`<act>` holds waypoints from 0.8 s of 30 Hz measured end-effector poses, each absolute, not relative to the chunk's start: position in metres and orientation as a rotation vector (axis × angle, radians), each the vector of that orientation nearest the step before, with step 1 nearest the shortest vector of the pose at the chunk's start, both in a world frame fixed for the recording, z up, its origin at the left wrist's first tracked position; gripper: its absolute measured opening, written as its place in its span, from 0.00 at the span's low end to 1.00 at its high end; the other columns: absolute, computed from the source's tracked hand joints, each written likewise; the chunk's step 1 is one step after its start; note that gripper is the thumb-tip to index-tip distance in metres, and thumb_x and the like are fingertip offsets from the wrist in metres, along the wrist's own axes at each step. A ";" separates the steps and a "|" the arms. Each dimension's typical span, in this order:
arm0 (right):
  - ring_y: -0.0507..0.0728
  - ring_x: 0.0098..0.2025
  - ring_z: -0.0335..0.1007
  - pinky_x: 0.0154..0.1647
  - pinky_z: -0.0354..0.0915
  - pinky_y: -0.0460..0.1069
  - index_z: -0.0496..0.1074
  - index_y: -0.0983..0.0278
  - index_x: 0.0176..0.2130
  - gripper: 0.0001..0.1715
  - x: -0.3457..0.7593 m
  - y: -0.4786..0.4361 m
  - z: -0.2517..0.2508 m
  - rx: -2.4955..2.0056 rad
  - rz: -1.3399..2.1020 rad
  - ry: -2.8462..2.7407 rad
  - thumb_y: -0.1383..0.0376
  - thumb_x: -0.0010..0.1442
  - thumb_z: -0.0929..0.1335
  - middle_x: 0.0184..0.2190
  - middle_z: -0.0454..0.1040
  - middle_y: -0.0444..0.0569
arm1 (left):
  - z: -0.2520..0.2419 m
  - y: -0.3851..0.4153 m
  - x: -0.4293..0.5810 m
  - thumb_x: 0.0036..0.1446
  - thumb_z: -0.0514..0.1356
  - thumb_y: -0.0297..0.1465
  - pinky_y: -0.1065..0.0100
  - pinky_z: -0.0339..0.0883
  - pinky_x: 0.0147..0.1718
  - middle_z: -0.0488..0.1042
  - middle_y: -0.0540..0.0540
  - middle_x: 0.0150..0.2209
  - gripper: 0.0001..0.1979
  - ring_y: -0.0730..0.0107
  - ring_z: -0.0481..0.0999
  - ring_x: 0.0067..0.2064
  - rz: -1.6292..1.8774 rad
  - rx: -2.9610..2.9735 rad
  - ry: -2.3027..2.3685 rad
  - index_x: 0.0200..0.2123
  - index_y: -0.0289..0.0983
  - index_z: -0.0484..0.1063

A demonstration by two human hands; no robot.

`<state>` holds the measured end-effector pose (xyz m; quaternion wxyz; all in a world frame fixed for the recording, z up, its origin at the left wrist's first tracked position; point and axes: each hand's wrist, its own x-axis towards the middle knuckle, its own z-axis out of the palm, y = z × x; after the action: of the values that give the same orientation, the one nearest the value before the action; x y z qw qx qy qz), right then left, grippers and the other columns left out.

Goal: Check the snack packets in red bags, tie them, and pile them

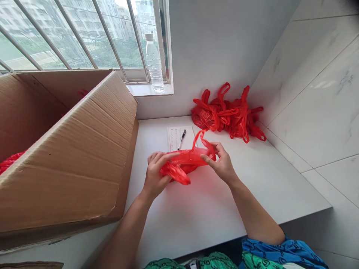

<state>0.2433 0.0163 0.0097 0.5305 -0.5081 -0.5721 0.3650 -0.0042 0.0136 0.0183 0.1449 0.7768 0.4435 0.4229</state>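
Note:
A thin red plastic bag (pixel 186 158) is stretched between my two hands over the middle of the white table. My left hand (pixel 157 170) grips its left end, where a bunched part hangs toward me. At the right end, my right hand (pixel 220 160) holds the bag between thumb and fingers. One loop of the bag stands up near my right hand. Behind it, a sheet of paper (pixel 174 136) with small printed or written marks lies on the table, partly covered by the bag, with a black pen (pixel 182 138) on it.
A large open cardboard box (pixel 84 157) with red plastic inside takes up the left side. Several red bags (pixel 224 112) lie heaped against the back wall. A clear water bottle (pixel 154 67) stands on the windowsill. The white table (pixel 202 220) ends near my body.

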 end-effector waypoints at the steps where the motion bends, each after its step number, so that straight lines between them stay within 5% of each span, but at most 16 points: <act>1: 0.55 0.35 0.70 0.39 0.67 0.50 0.70 0.60 0.41 0.18 0.244 0.018 0.009 -1.224 0.906 -1.348 0.55 0.54 0.74 0.31 0.73 0.43 | 0.020 0.013 -0.006 0.54 0.56 0.25 0.55 0.58 0.57 0.72 0.48 0.34 0.15 0.64 0.71 0.40 1.185 2.313 1.212 0.42 0.43 0.76; 5: 0.52 0.28 0.68 0.32 0.67 0.48 0.70 0.61 0.36 0.16 0.262 0.032 0.002 -1.114 1.137 -0.970 0.55 0.52 0.74 0.26 0.72 0.41 | 0.026 0.015 -0.012 0.54 0.55 0.25 0.53 0.54 0.60 0.72 0.50 0.29 0.10 0.69 0.71 0.34 1.031 2.519 1.064 0.23 0.40 0.72; 9: 0.55 0.39 0.74 0.40 0.70 0.50 0.71 0.60 0.44 0.18 0.280 0.039 0.004 -1.002 1.323 -0.840 0.58 0.53 0.73 0.40 0.76 0.46 | 0.027 0.013 -0.009 0.55 0.59 0.27 0.49 0.44 0.65 0.78 0.50 0.45 0.10 0.66 0.76 0.44 0.804 2.628 1.034 0.21 0.38 0.71; 12: 0.58 0.49 0.72 0.49 0.68 0.54 0.70 0.59 0.48 0.18 0.277 0.029 0.014 -0.990 0.931 -0.992 0.62 0.56 0.69 0.50 0.72 0.49 | 0.023 0.009 -0.002 0.50 0.61 0.26 0.47 0.41 0.66 0.77 0.50 0.51 0.07 0.59 0.75 0.51 0.715 2.681 0.997 0.21 0.38 0.70; 15: 0.58 0.51 0.70 0.53 0.66 0.56 0.68 0.58 0.49 0.17 0.258 0.013 0.024 -0.869 0.314 -1.264 0.65 0.59 0.67 0.48 0.72 0.49 | 0.021 0.003 0.006 0.49 0.61 0.27 0.46 0.40 0.66 0.76 0.48 0.53 0.06 0.57 0.76 0.50 0.656 2.718 0.985 0.21 0.39 0.72; 19: 0.55 0.36 0.73 0.38 0.66 0.50 0.71 0.60 0.40 0.07 0.228 0.003 0.022 -0.964 0.253 -2.136 0.67 0.65 0.64 0.34 0.76 0.47 | 0.024 -0.006 0.014 0.52 0.61 0.31 0.46 0.39 0.66 0.80 0.47 0.41 0.10 0.62 0.77 0.40 0.555 2.720 0.982 0.20 0.39 0.71; 21: 0.54 0.29 0.70 0.29 0.60 0.48 0.71 0.62 0.33 0.11 0.222 0.005 0.014 -1.295 0.214 -2.375 0.67 0.67 0.62 0.28 0.74 0.47 | 0.027 -0.009 0.015 0.58 0.59 0.37 0.47 0.39 0.66 0.78 0.49 0.31 0.15 0.65 0.76 0.35 0.503 2.686 1.003 0.21 0.39 0.70; 24: 0.57 0.28 0.71 0.24 0.55 0.49 0.72 0.64 0.38 0.08 0.226 0.010 0.006 -1.723 0.005 -2.346 0.64 0.66 0.64 0.30 0.76 0.51 | 0.029 -0.011 0.017 0.64 0.53 0.47 0.48 0.43 0.65 0.73 0.51 0.25 0.22 0.67 0.74 0.30 0.462 2.605 1.095 0.25 0.39 0.69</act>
<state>0.2259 0.0096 0.0059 0.1155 -0.5880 -0.8006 0.0018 0.0165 -0.0106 0.0288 0.1386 0.9011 0.3786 0.1599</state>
